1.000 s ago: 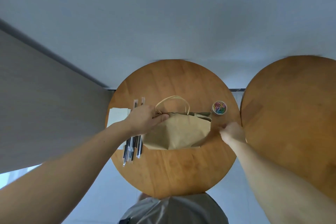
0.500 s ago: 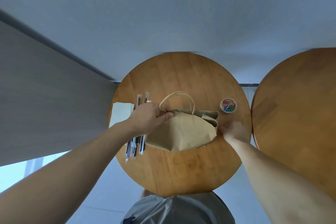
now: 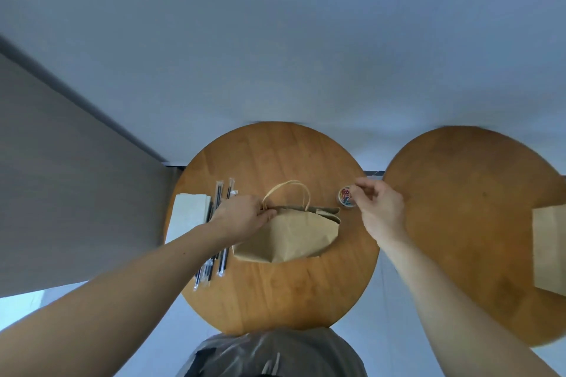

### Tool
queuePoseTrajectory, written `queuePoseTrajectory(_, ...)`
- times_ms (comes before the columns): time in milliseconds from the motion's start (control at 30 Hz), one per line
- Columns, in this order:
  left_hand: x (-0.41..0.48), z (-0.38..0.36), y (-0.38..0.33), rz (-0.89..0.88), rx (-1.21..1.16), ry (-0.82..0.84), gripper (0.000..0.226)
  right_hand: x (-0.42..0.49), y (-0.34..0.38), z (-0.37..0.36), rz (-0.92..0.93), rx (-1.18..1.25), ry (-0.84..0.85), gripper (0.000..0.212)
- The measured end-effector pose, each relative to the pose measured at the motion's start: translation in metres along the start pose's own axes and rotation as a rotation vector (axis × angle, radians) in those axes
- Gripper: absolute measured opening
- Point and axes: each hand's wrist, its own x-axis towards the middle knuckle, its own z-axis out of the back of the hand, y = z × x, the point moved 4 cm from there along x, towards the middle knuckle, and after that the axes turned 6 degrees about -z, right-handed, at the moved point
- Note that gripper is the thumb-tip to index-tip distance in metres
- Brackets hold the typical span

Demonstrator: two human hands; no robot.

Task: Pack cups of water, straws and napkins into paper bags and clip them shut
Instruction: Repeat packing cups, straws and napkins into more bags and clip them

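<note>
- Paper bag (image 3: 291, 232) sits mid-table, thin, light and crushable; we pinch its folded top edge.
- Our left hand (image 3: 242, 219) grips that edge shut.
- Our right hand (image 3: 379, 208) hovers over the clip tub (image 3: 345, 196), fingers curled; contents unclear.

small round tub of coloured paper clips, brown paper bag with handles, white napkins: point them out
small round tub of coloured paper clips (image 3: 345, 196), head view, clips inside
brown paper bag (image 3: 294, 236), head view, front panel
white napkins (image 3: 186, 217), head view, top sheet

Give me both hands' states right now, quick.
Left hand: closed, pinching the paper bag top shut.
Right hand: fingers pinched over the clip tub; whether it holds a clip cannot be told.
</note>
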Motion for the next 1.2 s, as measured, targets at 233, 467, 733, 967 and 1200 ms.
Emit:
queuePoseTrajectory(233, -0.023, 0.002, -0.003, -0.058, 0.155, -0.012, 0.043, -0.069, 0.07, 0.002, 0.339, -0.026, 0.144, 0.015)
queuePoseTrajectory(467, -0.036, -0.004, -0.007, -0.062, 0.182, -0.061, 0.036, -0.122, 0.067, -0.033, 0.597, -0.149, 0.25, 0.006)
queuePoseTrajectory(733, -0.031, 0.003, -0.002, 0.05, -0.002, -0.083, 0.038, -0.14, 0.069, -0.025, 0.72, -0.172, 0.094, 0.013)
queuePoseTrajectory(967, -0.03, -0.002, -0.016, -0.077, 0.084, -0.163, 0.033, -0.124, 0.087, -0.054, 0.739, -0.353, 0.242, 0.007)
queuePoseTrajectory(1200, -0.037, -0.016, -0.023, -0.229, 0.189, -0.232, 0.021, -0.097, 0.079, -0.053, 0.676, -0.333, 0.221, 0.004)
